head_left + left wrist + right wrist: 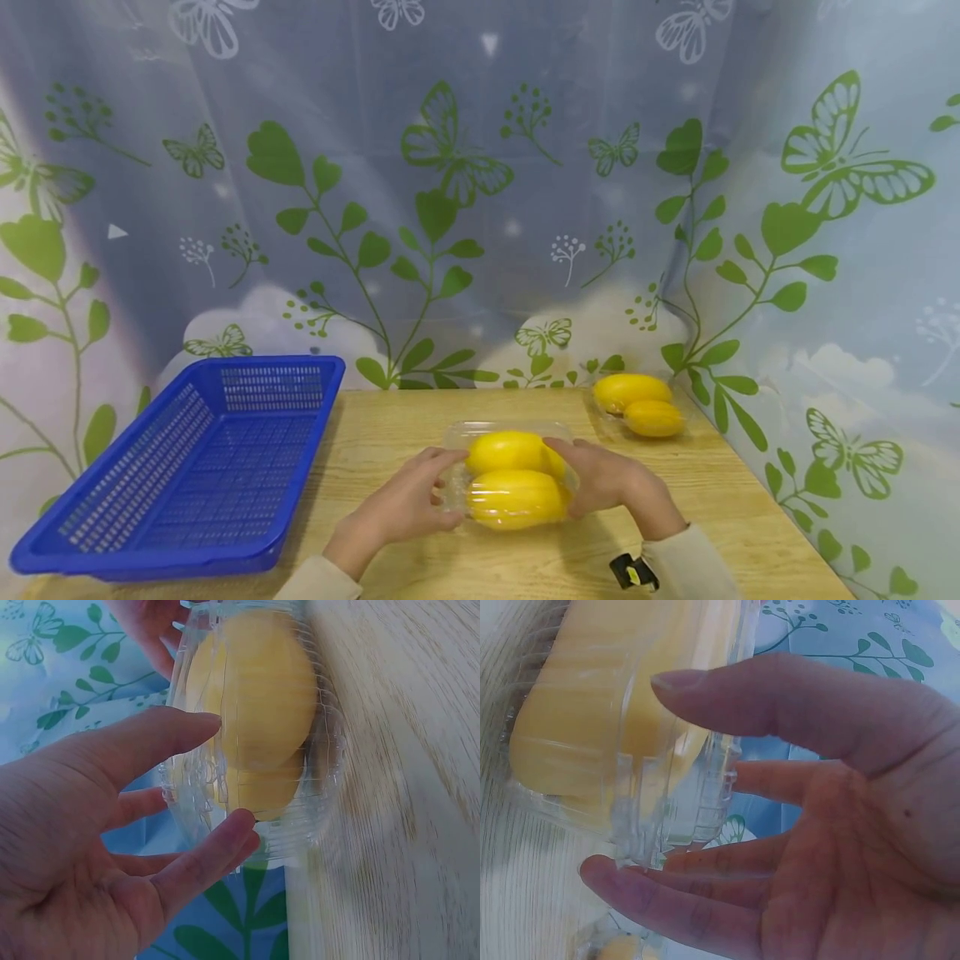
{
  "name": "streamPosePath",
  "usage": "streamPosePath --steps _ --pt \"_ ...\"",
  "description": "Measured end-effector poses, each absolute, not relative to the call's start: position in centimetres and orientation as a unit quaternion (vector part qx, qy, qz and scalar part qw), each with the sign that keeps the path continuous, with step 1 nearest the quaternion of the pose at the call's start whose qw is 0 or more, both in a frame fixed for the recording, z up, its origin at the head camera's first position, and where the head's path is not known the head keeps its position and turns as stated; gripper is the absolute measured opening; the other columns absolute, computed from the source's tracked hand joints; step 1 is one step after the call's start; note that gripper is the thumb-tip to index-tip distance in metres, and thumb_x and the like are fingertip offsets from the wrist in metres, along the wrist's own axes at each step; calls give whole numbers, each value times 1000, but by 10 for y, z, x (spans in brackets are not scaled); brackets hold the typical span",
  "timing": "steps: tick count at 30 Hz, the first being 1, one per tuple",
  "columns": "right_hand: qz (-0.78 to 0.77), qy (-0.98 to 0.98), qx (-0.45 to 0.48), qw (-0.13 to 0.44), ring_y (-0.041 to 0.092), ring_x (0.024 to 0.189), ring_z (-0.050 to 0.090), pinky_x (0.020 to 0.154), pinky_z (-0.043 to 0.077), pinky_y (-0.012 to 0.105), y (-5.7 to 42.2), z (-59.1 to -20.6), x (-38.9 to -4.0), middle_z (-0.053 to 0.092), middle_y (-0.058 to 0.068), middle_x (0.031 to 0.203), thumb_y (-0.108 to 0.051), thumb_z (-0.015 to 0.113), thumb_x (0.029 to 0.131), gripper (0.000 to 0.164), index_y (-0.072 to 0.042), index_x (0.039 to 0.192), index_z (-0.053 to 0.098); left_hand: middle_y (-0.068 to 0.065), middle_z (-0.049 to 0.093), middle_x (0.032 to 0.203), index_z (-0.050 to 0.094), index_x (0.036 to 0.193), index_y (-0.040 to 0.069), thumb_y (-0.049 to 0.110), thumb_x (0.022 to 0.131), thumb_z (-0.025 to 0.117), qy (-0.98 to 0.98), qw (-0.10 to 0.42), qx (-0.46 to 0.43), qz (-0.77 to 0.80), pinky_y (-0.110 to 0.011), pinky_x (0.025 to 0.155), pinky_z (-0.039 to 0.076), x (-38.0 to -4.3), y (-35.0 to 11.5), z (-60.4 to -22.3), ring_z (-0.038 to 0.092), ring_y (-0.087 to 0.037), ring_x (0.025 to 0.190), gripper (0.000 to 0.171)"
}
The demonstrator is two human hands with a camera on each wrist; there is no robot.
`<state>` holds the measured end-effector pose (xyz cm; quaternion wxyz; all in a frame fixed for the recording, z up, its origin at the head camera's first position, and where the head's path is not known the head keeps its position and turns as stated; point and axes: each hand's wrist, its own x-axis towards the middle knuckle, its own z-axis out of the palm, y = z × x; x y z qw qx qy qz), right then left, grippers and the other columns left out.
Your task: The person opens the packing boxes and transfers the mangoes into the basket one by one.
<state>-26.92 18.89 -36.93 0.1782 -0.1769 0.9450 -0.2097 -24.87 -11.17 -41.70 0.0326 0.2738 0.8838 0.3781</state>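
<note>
A clear plastic clamshell box point(510, 427) of yellow mangoes point(516, 497) is in front of me, low over the wooden table. At the box's left end, my left hand point(405, 497) holds it between thumb and fingers. My right hand point(609, 477) grips the opposite end. In the left wrist view, the thumb point(187, 729) lies against the box's seam and fingertips meet its other edge. The right wrist view shows the thumb point(712, 697) over the lid side, with fingers around the corner. Whether the box's underside touches the table cannot be told.
A blue perforated plastic basket point(258, 450) stands on the left of the table point(390, 417). More yellow mangoes point(633, 392) in a clear box sit at the back right. A butterfly-printed curtain point(480, 250) hangs behind the table.
</note>
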Motion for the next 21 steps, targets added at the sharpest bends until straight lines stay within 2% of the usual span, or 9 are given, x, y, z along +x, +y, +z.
streamPosePath --steps 15,21 --pt "-219 942 -184 176 47 145 42 108 47 61 176 -370 -270 35 32 161 1 85 77 96 -8 159 36 -22 52 146 46 153 3 13 85 79 894 21 264 362 -30 79 61 -245 -119 -415 63 -32 113 76" --pt "-219 945 -168 178 49 150 34 112 43 64 173 -370 -268 29 33 163 0 85 78 97 -10 161 34 -22 53 144 47 152 3 14 85 81 898 13 259 357 -28 77 60 -246 -118 -414 64 -33 112 76"
